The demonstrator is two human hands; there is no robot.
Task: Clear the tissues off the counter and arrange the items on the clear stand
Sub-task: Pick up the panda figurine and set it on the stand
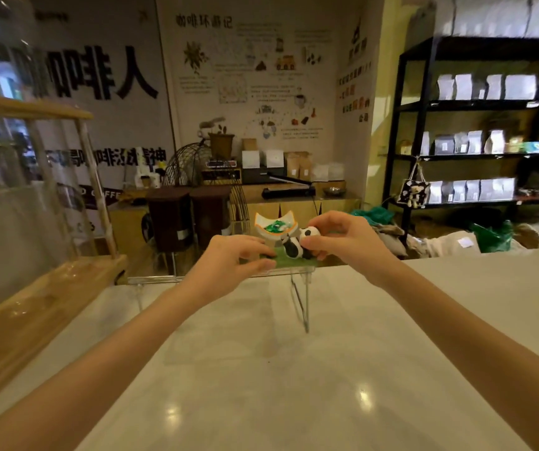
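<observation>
A clear acrylic stand (297, 289) sits at the far edge of the pale counter (261, 369). On top of it lies a panda figurine (296, 245) on a green base. My left hand (239, 255) pinches the left edge of that green base. My right hand (336, 237) grips the panda's right side, by its head. Just behind the panda stands a small white dish with an orange rim (274, 226) that holds green wrapped sweets. No tissues show on the counter.
A wooden-framed glass display case (34, 255) stands on the counter at my left. Beyond the counter are dark coffee grinders (190, 219), a low cabinet with bags and boxes, and black shelving (476, 125) of white pouches at the right.
</observation>
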